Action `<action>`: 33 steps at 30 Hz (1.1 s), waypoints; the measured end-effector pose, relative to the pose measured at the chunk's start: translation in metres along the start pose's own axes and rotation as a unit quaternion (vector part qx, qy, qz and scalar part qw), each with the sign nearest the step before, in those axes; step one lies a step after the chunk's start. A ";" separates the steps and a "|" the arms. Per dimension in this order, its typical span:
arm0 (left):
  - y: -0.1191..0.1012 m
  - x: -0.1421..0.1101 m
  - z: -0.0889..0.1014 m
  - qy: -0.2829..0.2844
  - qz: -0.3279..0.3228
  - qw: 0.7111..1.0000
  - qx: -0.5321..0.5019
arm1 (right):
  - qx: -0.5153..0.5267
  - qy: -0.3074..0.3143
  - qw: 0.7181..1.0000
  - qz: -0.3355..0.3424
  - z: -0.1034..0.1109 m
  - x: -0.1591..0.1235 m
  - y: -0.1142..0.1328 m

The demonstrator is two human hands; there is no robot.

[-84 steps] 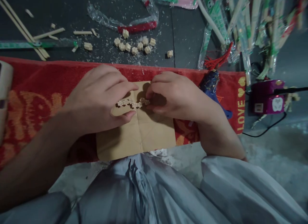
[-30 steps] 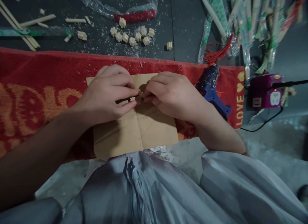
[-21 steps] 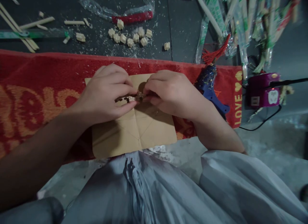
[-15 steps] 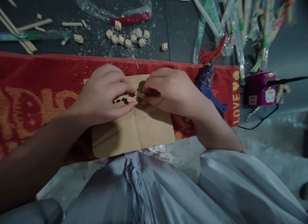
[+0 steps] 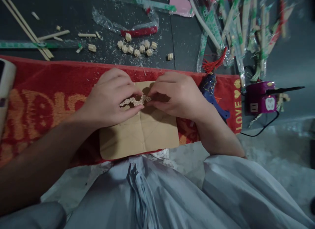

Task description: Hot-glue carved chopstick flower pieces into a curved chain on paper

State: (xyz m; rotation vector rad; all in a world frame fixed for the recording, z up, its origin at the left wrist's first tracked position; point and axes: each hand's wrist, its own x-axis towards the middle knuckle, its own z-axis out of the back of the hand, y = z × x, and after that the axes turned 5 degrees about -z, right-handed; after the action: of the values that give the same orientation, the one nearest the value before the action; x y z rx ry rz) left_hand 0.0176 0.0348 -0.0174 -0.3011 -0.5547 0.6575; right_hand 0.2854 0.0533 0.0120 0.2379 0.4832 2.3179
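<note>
Between my two hands is a curved chain of small pale stick bundles, joined side by side. My left hand pinches its middle between thumb and fingers, while the chain's left part shows in the hollow of that hand. At the right end, my right hand closes thumb and fingertips on the chain. Below both hands lies a creased brown cardboard sheet, resting on a red towel. Several loose stick bundles sit on the dark table beyond the towel.
A blue glue gun lies right of my right hand. Beside it are a purple power block with a cable and several plastic-wrapped stick packs. Thin sticks lie at the far left, above a white object at the edge.
The view has shifted a little, so the white object now shows at the left edge. Both hands keep their pinch on the chain, with hardly any movement relative to the cardboard.
</note>
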 end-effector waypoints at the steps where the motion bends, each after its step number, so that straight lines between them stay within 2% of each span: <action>1: 0.001 -0.001 0.000 0.012 0.006 1.000 -0.012 | -0.002 0.009 1.000 0.003 0.000 0.000 0.000; 6: 0.003 0.000 0.009 0.075 0.030 0.997 -0.013 | 0.013 0.022 1.000 0.000 -0.001 -0.001 -0.002; 16: 0.015 -0.001 0.043 0.108 0.021 0.994 0.007 | 0.015 0.056 0.998 -0.009 0.005 0.001 0.001; 22: 0.017 -0.004 0.044 0.117 -0.011 0.992 0.039 | 0.011 0.064 0.998 -0.025 0.006 0.000 0.002; 26: 0.016 -0.002 0.044 0.143 0.017 0.989 0.033 | 0.015 0.065 0.998 -0.018 0.007 -0.001 0.001; 33: 0.016 -0.004 0.043 0.140 0.022 0.989 0.029 | -0.005 0.069 0.998 -0.002 0.008 -0.002 -0.001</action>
State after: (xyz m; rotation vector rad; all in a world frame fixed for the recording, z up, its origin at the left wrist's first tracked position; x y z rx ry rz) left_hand -0.0176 0.0486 0.0091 -0.3450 -0.2602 0.6587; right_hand 0.2900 0.0544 0.0188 0.0721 0.5390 2.3417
